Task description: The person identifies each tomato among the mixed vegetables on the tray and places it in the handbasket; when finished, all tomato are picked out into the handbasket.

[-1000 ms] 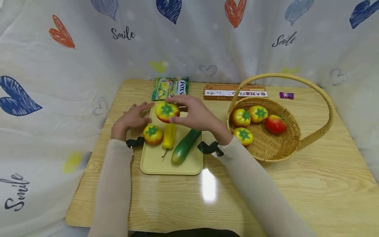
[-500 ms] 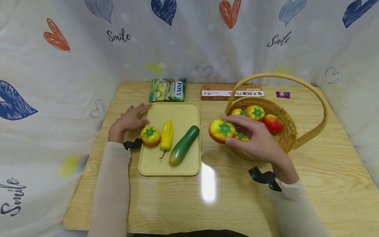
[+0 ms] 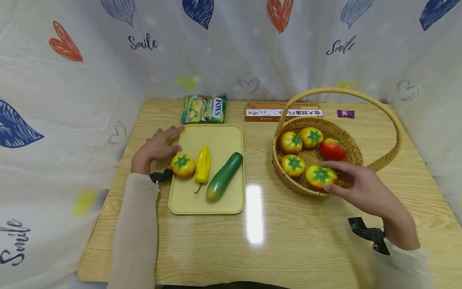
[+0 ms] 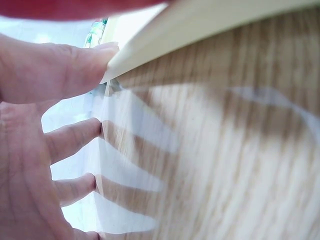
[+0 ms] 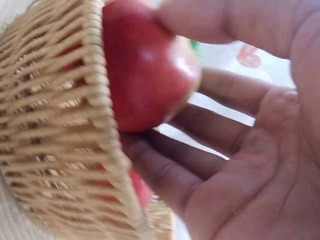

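At the front of the wicker basket (image 3: 288, 180), my right hand (image 3: 364, 188) holds a yellow-red fruit with a green star-shaped top (image 3: 321, 177) between thumb and fingers. In the right wrist view, this fruit's red underside (image 5: 145, 70) stands beside the woven rim. My left hand (image 3: 159, 145) rests spread at the left side of the yellow tray (image 3: 205, 206). The left wrist view has its thumb (image 4: 60, 70) touching the tray's edge and fingertips on the tabletop. On the tray lie a similar yellow-red fruit (image 3: 183, 166), a yellow pepper (image 3: 203, 165) and a green cucumber-like vegetable (image 3: 224, 177).
Inside the basket are similar yellow-red fruits (image 3: 293, 165) and a redder fruit (image 3: 332, 149); a tall handle (image 3: 343, 91) arches over them. Behind stand a green FOX'S packet (image 3: 203, 109), a long brown box (image 3: 265, 112) and a small purple packet (image 3: 345, 114). A printed curtain backs the table.
My right hand has carried the yellow-red fruit from above the tray, rightward and then into the front of the basket. The left hand has stayed by the tray's left edge.
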Available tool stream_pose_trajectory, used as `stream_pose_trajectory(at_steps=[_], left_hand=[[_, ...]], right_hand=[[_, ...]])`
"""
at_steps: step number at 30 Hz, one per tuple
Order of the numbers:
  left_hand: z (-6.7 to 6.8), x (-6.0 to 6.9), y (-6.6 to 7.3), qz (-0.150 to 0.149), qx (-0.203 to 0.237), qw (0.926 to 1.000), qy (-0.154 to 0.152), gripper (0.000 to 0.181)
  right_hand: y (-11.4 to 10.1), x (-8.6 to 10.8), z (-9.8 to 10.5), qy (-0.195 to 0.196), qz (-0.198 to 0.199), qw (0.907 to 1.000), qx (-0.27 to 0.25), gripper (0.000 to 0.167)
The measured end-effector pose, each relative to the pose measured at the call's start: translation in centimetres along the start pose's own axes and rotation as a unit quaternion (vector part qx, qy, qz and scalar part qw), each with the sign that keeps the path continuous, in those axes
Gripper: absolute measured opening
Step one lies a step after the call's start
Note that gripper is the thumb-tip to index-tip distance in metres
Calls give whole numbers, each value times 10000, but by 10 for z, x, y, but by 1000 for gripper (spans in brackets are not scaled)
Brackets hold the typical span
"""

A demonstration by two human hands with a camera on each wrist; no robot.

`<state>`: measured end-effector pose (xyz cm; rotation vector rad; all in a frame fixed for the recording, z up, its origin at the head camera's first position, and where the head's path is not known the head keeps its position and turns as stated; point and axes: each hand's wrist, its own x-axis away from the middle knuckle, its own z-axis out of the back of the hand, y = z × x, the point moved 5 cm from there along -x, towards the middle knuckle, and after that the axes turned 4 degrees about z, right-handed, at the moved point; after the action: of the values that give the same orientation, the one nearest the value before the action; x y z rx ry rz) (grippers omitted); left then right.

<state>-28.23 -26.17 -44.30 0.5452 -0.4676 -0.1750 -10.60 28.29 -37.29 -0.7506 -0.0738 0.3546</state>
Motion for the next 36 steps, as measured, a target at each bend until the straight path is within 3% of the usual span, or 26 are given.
stream_pose_trajectory(at_steps=[3,6,13,18,23,30,36], left_hand=[[0,1,2,-11,26,10000,10,77],[0,1,3,-18,53,10000,9,77],[-1,2,4,-28,73,10000,10,76],[0,2,5,-11,65,10000,19,76],[-1,3,6,-26,102,9999,-9,77],[0,3,5,-51,111,9999,5,76],[0,3,4,-8,80,10000,4,76]], right_hand=[[1,-7,-8,-226,32,9996,134,50],[2,-14,-15,-331,63,9994,-70,49],[-2,-29,-28,-258,274,9980,-501,45],[-4,-37,-35,-117,498,9987,-84,49],[-5,-36,-31,71,461,9982,370,55],[-9,-33,-22,464,314,9984,61,55],[-26,-43,-28,583,656,9948,-515,55]])
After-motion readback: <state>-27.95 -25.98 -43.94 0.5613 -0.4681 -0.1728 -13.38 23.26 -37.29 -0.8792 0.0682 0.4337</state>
